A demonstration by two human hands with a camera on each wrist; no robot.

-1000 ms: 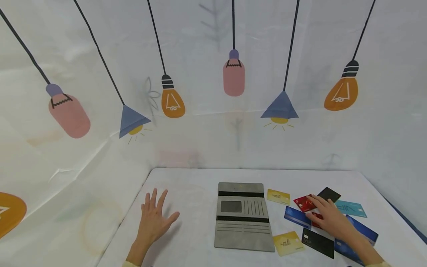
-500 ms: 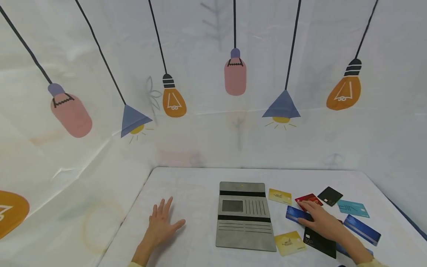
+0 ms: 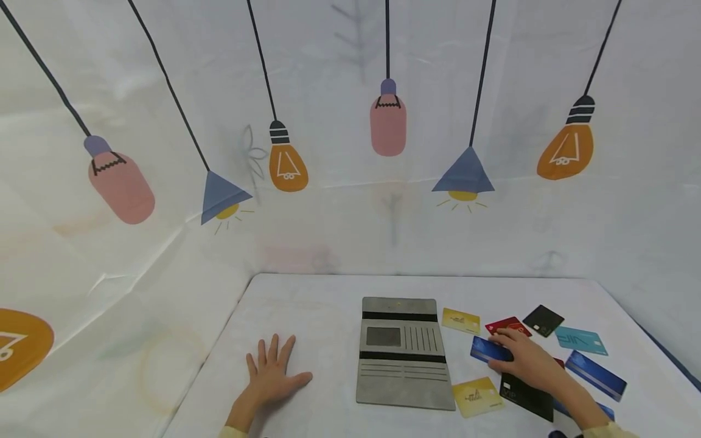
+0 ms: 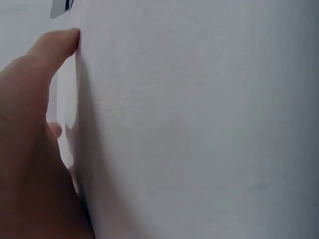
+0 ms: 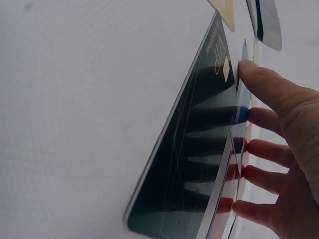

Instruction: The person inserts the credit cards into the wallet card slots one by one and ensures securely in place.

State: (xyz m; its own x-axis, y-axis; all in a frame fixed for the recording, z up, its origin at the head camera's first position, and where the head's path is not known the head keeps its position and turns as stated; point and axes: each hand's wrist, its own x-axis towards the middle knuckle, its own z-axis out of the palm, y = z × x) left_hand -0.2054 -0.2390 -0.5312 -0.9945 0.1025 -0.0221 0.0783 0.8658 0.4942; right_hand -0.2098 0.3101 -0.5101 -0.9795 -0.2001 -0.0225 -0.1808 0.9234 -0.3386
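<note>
My left hand (image 3: pixel 272 377) lies flat on the white table at the left, fingers spread and holding nothing. In the left wrist view its thumb (image 4: pixel 55 45) rests along the white surface. My right hand (image 3: pixel 528 362) is over the scattered bank cards and grips a blue card (image 3: pixel 488 349), thumb at its near edge and fingers at its far edge. The palm hides the card's right end. Under the wrist lies a black VIP card (image 3: pixel 523 395), also in the right wrist view. A red card (image 3: pixel 509 325) lies just beyond the fingers.
A grey card holder (image 3: pixel 402 380) lies unfolded mid-table. Beside it are two yellow cards, one far (image 3: pixel 461 320) and one near (image 3: pixel 476 396). Farther right lie a black card (image 3: pixel 543 320), a teal card (image 3: pixel 582 340) and a blue card (image 3: pixel 596 374). A lamp-printed white sheet (image 3: pixel 339 231) hangs behind.
My right hand has moved left and nearer, from the red card to the blue card. My left hand has lowered onto the table and shifted slightly right.
</note>
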